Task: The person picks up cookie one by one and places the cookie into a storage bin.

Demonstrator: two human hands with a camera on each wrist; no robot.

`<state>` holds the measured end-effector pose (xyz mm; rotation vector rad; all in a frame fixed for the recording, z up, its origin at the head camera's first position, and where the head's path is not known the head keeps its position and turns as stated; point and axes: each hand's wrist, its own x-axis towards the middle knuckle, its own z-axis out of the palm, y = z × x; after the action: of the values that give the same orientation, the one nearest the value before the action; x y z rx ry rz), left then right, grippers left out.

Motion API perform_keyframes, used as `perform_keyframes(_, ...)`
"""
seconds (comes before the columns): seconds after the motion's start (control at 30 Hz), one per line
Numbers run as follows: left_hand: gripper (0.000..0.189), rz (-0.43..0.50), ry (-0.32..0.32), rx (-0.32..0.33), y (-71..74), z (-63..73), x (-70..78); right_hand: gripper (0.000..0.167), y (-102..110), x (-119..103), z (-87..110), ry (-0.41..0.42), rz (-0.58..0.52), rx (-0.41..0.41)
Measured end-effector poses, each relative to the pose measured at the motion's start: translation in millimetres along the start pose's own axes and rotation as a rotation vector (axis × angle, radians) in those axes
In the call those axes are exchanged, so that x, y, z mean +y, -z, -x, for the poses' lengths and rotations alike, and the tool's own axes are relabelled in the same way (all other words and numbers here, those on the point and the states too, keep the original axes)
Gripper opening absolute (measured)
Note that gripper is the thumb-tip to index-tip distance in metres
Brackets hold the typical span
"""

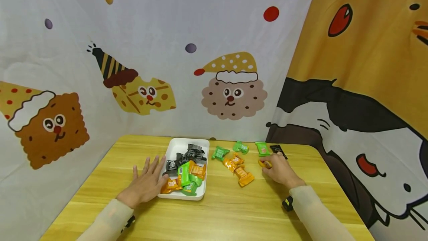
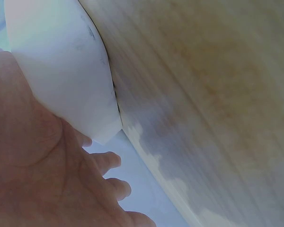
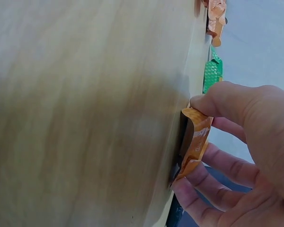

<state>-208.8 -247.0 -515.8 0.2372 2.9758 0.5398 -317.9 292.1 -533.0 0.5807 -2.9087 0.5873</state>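
A white tray (image 1: 206, 159) holds several black, orange and green wrapped candies. Against its left side rests my left hand (image 1: 146, 184), fingers spread and straight, the thumb at the rim; the left wrist view shows the palm beside the tray's outer wall (image 2: 71, 71). Farther right, my right hand (image 1: 280, 169) pinches an orange wrapped candy (image 3: 195, 142) between thumb and fingers, low over the tabletop. Just beyond those fingers lie a green candy (image 1: 262, 149) and a black candy (image 1: 278, 150), the latter partly covered by the hand.
Between the tray and my right hand lie orange candies (image 1: 245, 176) and green candies (image 1: 220, 153) on the wooden table (image 1: 227, 215). A cartoon-printed cloth (image 1: 187, 96) hangs right behind the table's far edge and along its right side.
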Motion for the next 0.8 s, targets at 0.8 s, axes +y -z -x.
perform_keyframes(0.8,0.080,0.007,-0.004,0.013,-3.6,-1.2,-1.9,0.041,-2.0,1.3,-1.5,-0.032,-0.019,-0.009)
